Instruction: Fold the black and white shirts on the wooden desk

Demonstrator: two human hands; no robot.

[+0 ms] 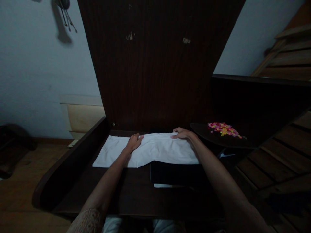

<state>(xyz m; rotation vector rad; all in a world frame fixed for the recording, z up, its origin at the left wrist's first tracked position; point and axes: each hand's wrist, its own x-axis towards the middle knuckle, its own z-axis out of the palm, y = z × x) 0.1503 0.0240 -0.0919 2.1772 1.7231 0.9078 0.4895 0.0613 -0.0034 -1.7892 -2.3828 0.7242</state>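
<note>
A long white cloth (160, 149), folded into a strip, lies across the dark wooden desk and shows soft wrinkles in its middle. On its left part rests my left hand (134, 142), fingers reaching toward the far edge and thumb apart. At the far edge, right of centre, my right hand (184, 133) pinches the cloth, thumb on top and fingers behind the edge. The cloth's right part overlaps a black flat object (175, 174) with a pale strip showing under its near edge. My right forearm hides the cloth's right end.
Small pink, red and yellow pieces (224, 128) lie heaped on a dark rounded shelf (204, 132) at the right. A raised side panel (73, 161) bounds the desk (136, 197) on the left; a tall dark board (155, 71) stands behind. Wooden slats (289, 58) are farther right.
</note>
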